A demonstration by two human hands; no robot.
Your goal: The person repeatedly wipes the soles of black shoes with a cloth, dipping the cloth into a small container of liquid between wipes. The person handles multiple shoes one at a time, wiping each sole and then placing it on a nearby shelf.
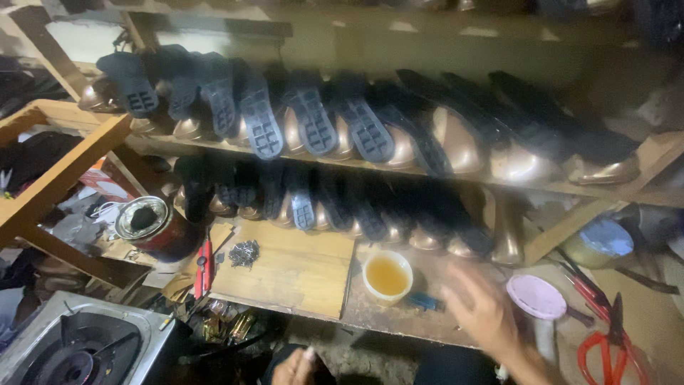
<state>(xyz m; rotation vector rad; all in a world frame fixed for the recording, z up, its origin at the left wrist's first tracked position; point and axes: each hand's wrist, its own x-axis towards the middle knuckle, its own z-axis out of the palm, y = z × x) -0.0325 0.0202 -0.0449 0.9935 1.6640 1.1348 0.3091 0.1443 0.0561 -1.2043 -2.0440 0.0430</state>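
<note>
Two hands empty: right hand (484, 314) spread, blurred, between glue cup (387, 276) and pink lid (536, 296); left hand (293, 367) loosely curled below bench (292, 274) front edge.

One head-worn camera looked steeply down and forward from close above a cluttered workbench (299, 274), facing shelves of shoes (370, 121) along its far edge.
</note>
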